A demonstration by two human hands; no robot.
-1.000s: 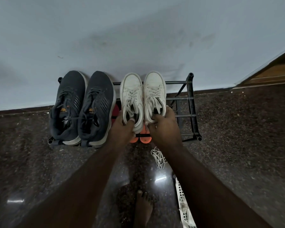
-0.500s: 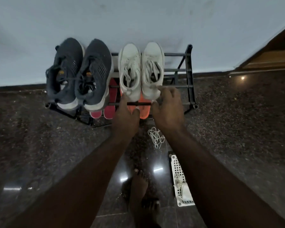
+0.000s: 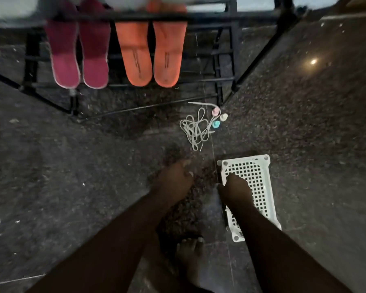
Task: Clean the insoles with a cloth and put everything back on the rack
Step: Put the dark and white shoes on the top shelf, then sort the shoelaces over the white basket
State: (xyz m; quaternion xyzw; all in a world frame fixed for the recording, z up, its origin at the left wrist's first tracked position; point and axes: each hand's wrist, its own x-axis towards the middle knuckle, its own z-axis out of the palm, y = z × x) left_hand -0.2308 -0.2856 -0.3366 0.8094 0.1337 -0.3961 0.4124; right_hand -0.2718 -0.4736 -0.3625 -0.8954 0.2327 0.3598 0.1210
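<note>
The right hand [image 3: 236,190] is down at the near-left edge of the white basket [image 3: 260,178] on the floor, touching its rim, but the picture is blurry and I cannot tell if the fingers are curled on it or lie flat. The left hand [image 3: 173,178] hangs over the dark floor [image 3: 72,166] just beside it, fingers loose and holding nothing. The two hands are near each other but apart. The insoles sit on the lower shelf of the black rack [image 3: 234,49] — a dark pink pair [image 3: 80,58] on the left and an orange pair [image 3: 151,51] beside them, heels sticking out past the front bar. No cloth shows here. It looks like the job now is to pick up the basket and put it back. To do that well, I think the right hand should get a good hold on the long side and lift it flat, so it does not tip. The left hand could help on the other side. A tangle of white laces [image 3: 195,129] and three small colored caps [image 3: 218,119] lie on the floor between the basket and the rack, so the basket should go up and over them, not slide through. A bare foot [image 3: 190,263] stands close below the hands. The rack's slanted leg at the right is an edge to watch, but the shelf to the right of the orange pair looks bare, with room to set things down.
</note>
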